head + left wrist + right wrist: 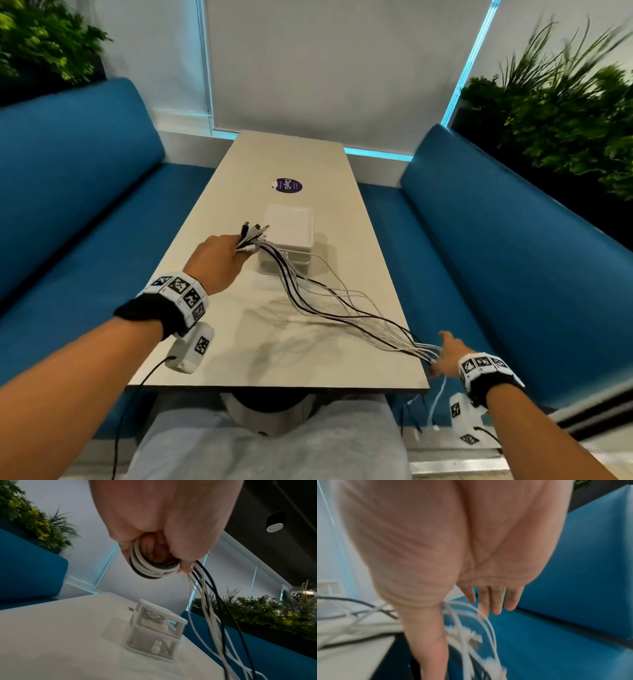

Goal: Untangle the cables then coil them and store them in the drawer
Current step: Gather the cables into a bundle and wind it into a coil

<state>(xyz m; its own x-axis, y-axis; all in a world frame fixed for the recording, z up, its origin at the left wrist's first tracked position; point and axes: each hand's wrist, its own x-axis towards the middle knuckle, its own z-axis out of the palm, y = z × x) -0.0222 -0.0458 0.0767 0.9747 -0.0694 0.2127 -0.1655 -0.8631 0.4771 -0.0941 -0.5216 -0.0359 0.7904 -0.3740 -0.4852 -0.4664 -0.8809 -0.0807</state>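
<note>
Several thin white and black cables (329, 308) stretch across the pale table (212, 342). My left hand (236, 250) grips one end of the bundle, with the plugs (255, 230) sticking out past the fingers. In the left wrist view the cables (150, 568) loop round my curled left hand (163, 547). My right hand (442, 356) is at the table's front right corner. Its fingers (494, 601) are straight, and the cables (458, 615) run loosely between thumb and fingers and hang off the edge. A small white two-drawer box (289, 240) stands just beyond my left hand. Its drawers (154, 635) look pushed in.
Blue padded benches flank the table on the left (68, 205) and on the right (513, 257). A round purple sticker (286, 186) lies on the table beyond the box. Green plants (565, 120) stand behind both benches. Window blinds fill the far wall.
</note>
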